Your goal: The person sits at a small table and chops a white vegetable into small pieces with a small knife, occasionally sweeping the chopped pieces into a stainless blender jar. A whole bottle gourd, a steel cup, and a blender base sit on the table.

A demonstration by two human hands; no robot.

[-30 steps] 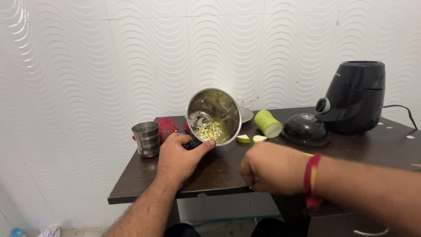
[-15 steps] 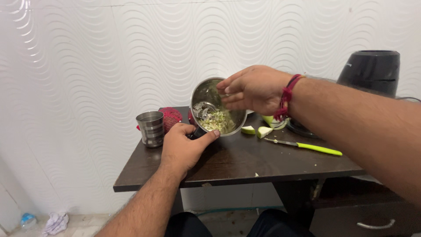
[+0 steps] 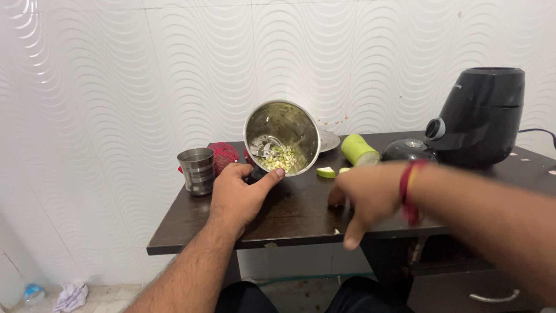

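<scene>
Flanking the tilted jar [image 3: 282, 138]: steel cup [image 3: 196, 170], blender base [image 3: 478, 115].

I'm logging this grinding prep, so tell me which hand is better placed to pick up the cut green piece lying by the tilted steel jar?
Right. The right hand is free above the table, near the green piece. The left hand is busy holding the steel jar tilted, with chopped bits inside.
</scene>
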